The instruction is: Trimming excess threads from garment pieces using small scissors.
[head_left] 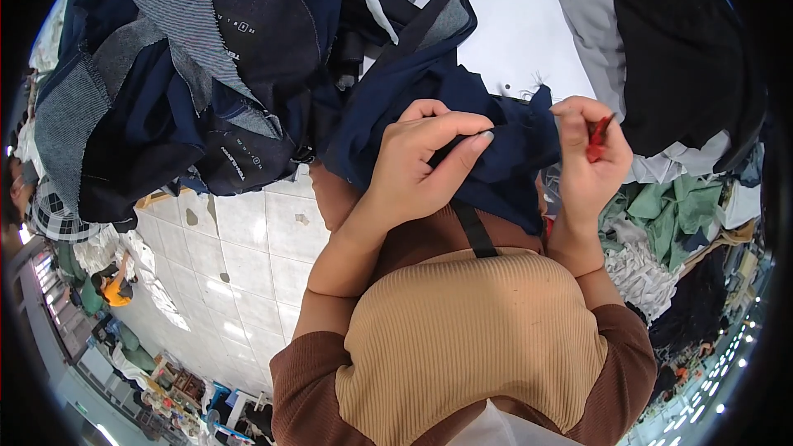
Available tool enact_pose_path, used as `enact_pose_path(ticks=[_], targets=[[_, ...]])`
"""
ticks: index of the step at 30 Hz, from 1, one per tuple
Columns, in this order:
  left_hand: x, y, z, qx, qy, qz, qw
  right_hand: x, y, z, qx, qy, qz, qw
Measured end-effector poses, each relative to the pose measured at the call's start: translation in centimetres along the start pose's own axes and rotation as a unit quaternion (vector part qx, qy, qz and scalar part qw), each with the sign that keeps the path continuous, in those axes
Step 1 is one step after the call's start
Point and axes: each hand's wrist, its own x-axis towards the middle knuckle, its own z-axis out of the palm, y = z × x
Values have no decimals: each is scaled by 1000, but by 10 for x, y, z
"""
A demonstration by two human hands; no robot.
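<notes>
A navy blue garment (504,169) lies across my lap and the table's near edge, with loose threads standing off its upper right corner. My left hand (429,153) is closed in a pinch, thumb and forefinger gripping a dark edge of this cloth. My right hand (591,153) is curled just right of that corner, its thumb and forefinger tips together. Tucked in the right palm is a small red tool (596,140) that looks like thread snips; the fingers hide part of it. Whether the right fingertips also pinch a thread is too small to tell.
A heap of navy and black garments (248,58) fills the left of the white table (520,16). Grey cloth (582,25) and black cloth (677,58) lie at the right. Green cloth pieces (669,211) are piled lower right. A person in orange (117,289) is far left.
</notes>
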Motion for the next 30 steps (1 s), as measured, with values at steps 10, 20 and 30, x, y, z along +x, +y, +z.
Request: enact_pose_path(ticks=[10, 20, 30], targets=[[0, -6, 1, 36, -17, 23, 999, -2, 9, 7, -115, -107, -37, 987], [-5, -7, 4, -70, 44, -95, 992, -11, 10, -5, 64, -146, -1, 987], [-4, -10, 7, -89, 63, -79, 991, -13, -3, 5, -81, -145, -56, 985]])
